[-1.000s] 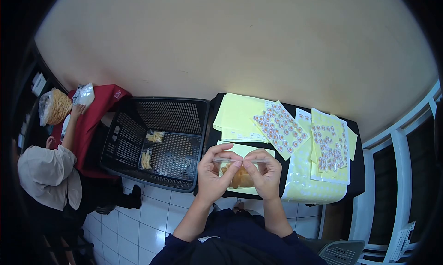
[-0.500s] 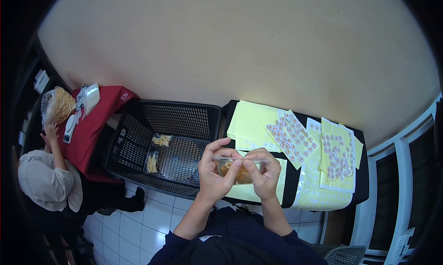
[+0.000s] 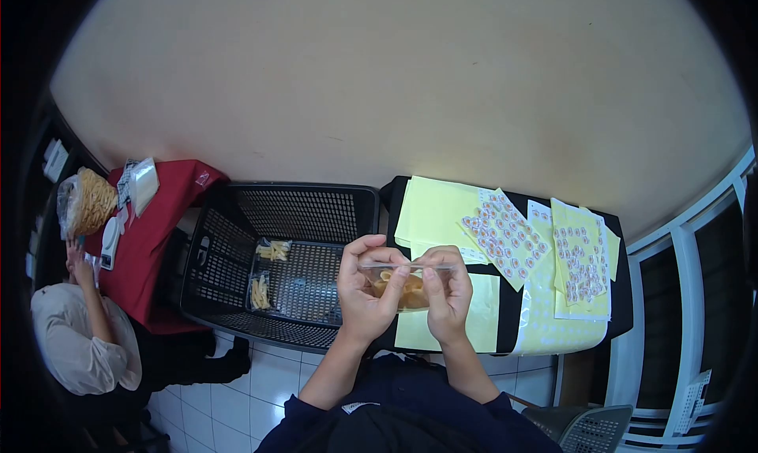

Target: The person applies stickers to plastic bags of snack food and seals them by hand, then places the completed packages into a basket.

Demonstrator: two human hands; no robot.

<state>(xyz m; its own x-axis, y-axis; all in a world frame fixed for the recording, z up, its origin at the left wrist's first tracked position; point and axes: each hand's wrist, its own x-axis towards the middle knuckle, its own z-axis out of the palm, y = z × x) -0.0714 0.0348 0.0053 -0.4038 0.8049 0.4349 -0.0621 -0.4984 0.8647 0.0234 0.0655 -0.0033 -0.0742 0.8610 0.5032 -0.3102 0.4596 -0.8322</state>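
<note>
I held a small clear snack bag (image 3: 404, 286) between both hands in front of my chest, above the near edge of the black table (image 3: 505, 338) and just right of the black plastic basket (image 3: 237, 248). Its sealed top strip ran level, left to right, so the long axis of that edge lay straight across between my two grips, with the golden snacks hanging below it. My left hand (image 3: 365, 295) pinched the left end, thumb arched over the top and fingertips pressed on the strip near its middle; my right hand (image 3: 450, 299) pinched the right part the same way, fingers pressed together on the plastic. Both hands were equally close to the bag, their fingertips nearly meeting at the middle of the strip, wrists bent inward and forearms rising from my dark sleeves. Two filled bags (image 3: 265, 273) lay on the basket floor, well to the left of my grip. Sheets of round stickers (image 3: 505, 236) and pale yellow backing paper (image 3: 434, 208) lay on the table beyond and to the right. Far left, another person (image 3: 79, 335) sat by a red-covered table (image 3: 162, 208) that bore a large bag of snacks (image 3: 83, 202).
</note>
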